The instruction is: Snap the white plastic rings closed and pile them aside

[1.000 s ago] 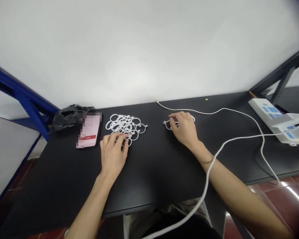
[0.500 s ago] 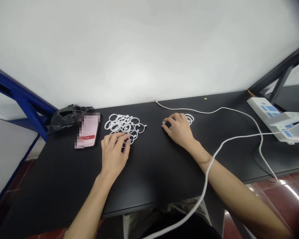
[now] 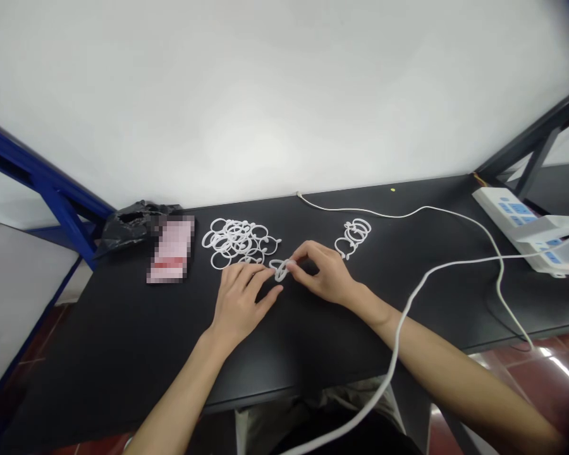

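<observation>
Between my two hands, just above the black table or touching it, are white plastic rings (image 3: 280,272), at least two overlapping. My right hand (image 3: 325,273) pinches them at their right side with thumb and index finger. At their left edge is the index fingertip of my left hand (image 3: 243,297); its thumb is held apart, with a gap showing. Behind my left hand lies a tangled pile of white rings (image 3: 232,240) with small knobs on them. A smaller group of the same rings (image 3: 357,232) rests beyond my right hand.
A phone (image 3: 173,246) with a blurred screen lies left of the pile, beside a black plastic bag (image 3: 128,224). On the right are a white power strip (image 3: 512,212) and a thin cable (image 3: 384,215). A thicker white cable (image 3: 398,335) crosses in front of my right forearm.
My right hand has moved left from the smaller group, uncovering it, and now pinches rings in the middle. My left hand has shifted right, away from the pile, to meet it.
</observation>
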Demonstrator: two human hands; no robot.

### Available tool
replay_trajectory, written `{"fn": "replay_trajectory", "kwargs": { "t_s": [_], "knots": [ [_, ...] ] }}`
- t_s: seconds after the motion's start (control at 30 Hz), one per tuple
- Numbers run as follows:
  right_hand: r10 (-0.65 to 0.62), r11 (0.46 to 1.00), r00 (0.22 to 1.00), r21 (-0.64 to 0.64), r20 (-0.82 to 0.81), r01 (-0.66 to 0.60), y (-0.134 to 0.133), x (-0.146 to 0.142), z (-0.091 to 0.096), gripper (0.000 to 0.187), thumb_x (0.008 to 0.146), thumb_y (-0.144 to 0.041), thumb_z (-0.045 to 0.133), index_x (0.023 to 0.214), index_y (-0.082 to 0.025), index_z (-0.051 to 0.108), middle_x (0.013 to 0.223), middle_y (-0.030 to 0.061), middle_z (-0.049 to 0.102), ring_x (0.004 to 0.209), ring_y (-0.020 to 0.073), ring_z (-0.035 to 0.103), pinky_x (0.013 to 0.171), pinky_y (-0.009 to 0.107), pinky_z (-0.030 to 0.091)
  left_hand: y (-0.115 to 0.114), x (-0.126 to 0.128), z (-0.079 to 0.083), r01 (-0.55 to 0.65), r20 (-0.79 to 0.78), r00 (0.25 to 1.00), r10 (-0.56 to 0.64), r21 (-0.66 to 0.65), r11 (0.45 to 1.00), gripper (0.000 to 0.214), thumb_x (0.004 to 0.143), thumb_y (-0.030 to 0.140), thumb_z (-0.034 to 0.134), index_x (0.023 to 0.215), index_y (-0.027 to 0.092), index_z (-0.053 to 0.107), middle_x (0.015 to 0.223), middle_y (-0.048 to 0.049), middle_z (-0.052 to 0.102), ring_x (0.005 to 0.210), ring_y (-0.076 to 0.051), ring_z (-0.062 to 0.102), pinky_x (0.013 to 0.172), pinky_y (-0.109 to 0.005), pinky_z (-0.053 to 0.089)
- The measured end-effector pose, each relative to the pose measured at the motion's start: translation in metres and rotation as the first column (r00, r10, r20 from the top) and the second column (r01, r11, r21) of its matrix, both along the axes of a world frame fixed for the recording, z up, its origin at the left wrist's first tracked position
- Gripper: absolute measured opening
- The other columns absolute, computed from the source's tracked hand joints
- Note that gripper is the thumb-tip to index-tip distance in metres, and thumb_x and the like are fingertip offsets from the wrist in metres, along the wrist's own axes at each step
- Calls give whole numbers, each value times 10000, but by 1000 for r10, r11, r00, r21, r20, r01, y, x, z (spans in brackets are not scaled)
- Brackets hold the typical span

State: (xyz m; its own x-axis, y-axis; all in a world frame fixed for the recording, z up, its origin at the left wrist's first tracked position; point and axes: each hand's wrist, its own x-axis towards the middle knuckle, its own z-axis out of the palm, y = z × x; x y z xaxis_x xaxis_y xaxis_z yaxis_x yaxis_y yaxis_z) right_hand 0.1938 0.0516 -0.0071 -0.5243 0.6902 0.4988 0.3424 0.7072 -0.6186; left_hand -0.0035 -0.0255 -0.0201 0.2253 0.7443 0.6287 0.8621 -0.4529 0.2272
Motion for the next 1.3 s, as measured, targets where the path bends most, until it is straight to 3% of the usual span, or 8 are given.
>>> {"fn": "replay_trajectory", "kwargs": {
  "t_s": [0.33, 0.43, 0.6, 0.77, 0.9, 1.03, 1.17, 1.3],
  "knots": [
    [67, 992, 998, -108, -2, -66, -2, 0, 0, 128, 912, -325, 593, 885, -206, 555, 777, 4, 627, 665, 124, 611, 632, 251, 508, 4, 1, -4, 86, 83, 993, -81, -61, 994, 81, 908, 146, 598, 981, 174, 618, 908, -53, 694, 865, -202, 580, 820, -374, 487],
    [93, 993, 995, -79, 34, -90, -1, 2, 2, 93, 937, -263, 529, 996, -204, 570, 918, 46, 637, 802, 156, 619, 743, 302, 531, 3, 1, -3, 86, 112, 991, -77, -75, 994, 70, 920, 152, 584, 978, 180, 611, 912, -49, 700, 861, -197, 579, 818, -371, 486],
    [148, 989, 980, -17, 130, -147, 3, 2, 1, 304, 878, -155, 528, 1177, -207, 545, 1170, 91, 618, 1096, 227, 557, 973, 416, 481, 3, 0, -2, 5, 131, 991, 3, -61, 998, 42, 927, 173, 579, 948, 192, 610, 893, -38, 708, 831, -197, 576, 795, -374, 471],
    [170, 984, 966, -82, 193, -157, 3, -2, -6, 281, 893, -304, 605, 1149, -197, 559, 1086, 96, 646, 1024, 234, 590, 924, 414, 505, 2, -1, -2, 23, 147, 989, -9, -90, 996, 42, 936, 184, 566, 931, 199, 605, 883, -33, 706, 828, -195, 567, 802, -377, 470],
    [167, 982, 970, -117, 174, -148, 2, -4, -7, 263, 887, -276, 611, 1136, -205, 567, 1041, 75, 653, 978, 216, 604, 905, 395, 507, 2, -1, -2, 42, 153, 988, -29, -84, 996, 42, 934, 183, 571, 935, 202, 608, 886, -29, 714, 834, -198, 568, 808, -378, 469],
    [158, 981, 981, -133, 115, -142, 1, -3, -6, 372, 894, -211, 565, 1263, -214, 514, 1073, 68, 644, 974, 195, 613, 914, 378, 512, 2, -1, -2, 51, 183, 983, -33, -94, 994, 62, 934, 161, 560, 937, 197, 610, 890, -32, 712, 841, -195, 562, 803, -367, 466],
    [161, 982, 986, -100, 32, -157, -2, -1, -3, 399, 913, -178, 507, 1304, -256, 489, 1071, 54, 628, 934, 171, 628, 881, 348, 527, 2, -1, -3, 20, 177, 984, 1, -122, 992, 95, 949, 173, 524, 923, 202, 610, 875, -31, 706, 839, -197, 562, 794, -371, 448],
    [138, 988, 989, -77, 61, -133, -3, -1, -1, 395, 925, -218, 521, 1316, -261, 484, 1029, 45, 643, 900, 172, 636, 865, 354, 520, 1, -2, -3, -19, 158, 987, 41, -140, 990, 120, 963, 195, 498, 914, 203, 608, 870, -37, 703, 850, -208, 565, 793, -383, 432]
  ]
}}
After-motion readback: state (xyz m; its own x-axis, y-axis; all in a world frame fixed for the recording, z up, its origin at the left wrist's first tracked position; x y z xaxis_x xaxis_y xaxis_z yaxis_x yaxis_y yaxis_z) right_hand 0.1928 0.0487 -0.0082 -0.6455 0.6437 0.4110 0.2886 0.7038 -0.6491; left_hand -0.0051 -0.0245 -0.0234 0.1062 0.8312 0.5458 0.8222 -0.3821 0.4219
